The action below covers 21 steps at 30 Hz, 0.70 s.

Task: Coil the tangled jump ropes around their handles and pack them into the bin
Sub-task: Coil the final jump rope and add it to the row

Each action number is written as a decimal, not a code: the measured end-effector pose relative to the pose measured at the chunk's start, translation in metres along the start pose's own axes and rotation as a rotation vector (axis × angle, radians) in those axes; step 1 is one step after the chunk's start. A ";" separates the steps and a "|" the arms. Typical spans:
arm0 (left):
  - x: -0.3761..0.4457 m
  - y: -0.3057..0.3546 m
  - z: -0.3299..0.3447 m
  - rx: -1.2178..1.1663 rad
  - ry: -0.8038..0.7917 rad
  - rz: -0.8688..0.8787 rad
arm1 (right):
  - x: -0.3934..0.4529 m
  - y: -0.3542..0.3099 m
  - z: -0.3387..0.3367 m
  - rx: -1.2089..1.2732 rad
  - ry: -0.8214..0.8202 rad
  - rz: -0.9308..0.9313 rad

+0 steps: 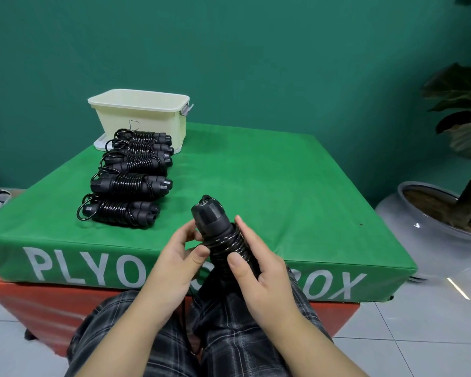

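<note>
Five coiled jump ropes (128, 175) lie in a row on the left part of the green plyo box (269, 186), each with its long axis running left to right, loops at the left end and handle caps at the right. The row runs from near the front edge back to the cream bin (142, 115), which stands at the far left corner, its open top up, on a white lid (99, 144) that sticks out at the left. The farthest rope lies against the bin's front wall. To the right of the row the green top is bare cloth out to the right and far edges.

Above the front edge, the left hand (174, 257) has its fingers curled, thumb and fingertips pinching the cord at the wound jump rope (223, 240). That bundle points away from the person and slightly left, cap end up and forward. The right hand (259, 265) grips its lower coils, thumb across them. Loose cord (193, 341) hangs between the knees. A potted plant (460, 186) stands on the floor at right, well apart from the box.
</note>
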<state>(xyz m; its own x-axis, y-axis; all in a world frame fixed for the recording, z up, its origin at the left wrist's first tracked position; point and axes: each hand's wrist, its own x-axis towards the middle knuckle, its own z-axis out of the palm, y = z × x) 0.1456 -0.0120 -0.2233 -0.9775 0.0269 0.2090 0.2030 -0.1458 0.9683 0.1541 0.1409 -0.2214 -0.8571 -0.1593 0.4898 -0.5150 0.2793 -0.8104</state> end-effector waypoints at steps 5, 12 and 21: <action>-0.005 0.003 -0.004 0.124 -0.055 0.033 | 0.001 -0.001 -0.001 -0.041 -0.024 0.021; -0.002 0.003 -0.003 0.324 0.121 0.120 | 0.003 0.003 0.005 -0.188 0.193 -0.243; -0.008 0.009 -0.001 0.498 0.193 0.254 | 0.003 -0.003 0.007 -0.308 0.190 -0.198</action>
<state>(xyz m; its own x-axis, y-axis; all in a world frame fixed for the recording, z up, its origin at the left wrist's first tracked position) 0.1556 -0.0140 -0.2167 -0.8779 -0.1357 0.4592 0.3884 0.3591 0.8487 0.1534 0.1333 -0.2202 -0.7100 -0.0694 0.7008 -0.6191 0.5359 -0.5741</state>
